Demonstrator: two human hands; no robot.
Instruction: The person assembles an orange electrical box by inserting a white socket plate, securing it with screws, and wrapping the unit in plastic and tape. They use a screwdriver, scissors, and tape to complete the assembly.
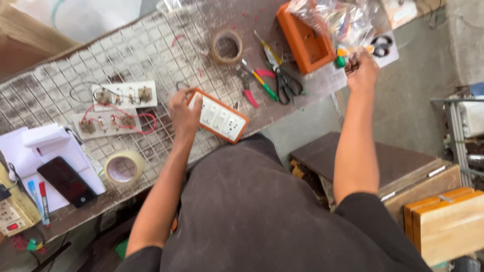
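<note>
While left hand (184, 112) presses down on the orange switch box (220, 117) at the tabletop (151, 40) near edge, right hand (361, 69) is farther out, fingers pinched on a clear bag (337, 20) of coloured parts beside the orange tray (306, 41).

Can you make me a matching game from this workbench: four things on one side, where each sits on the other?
Things:
1. switch box
2. plastic bag
3. phone
4. scissors

Places:
A. on the white papers
B. under the left hand
C. beside the pliers
D. above the right hand

Pairs: 1-B, 2-D, 3-A, 4-C
</note>
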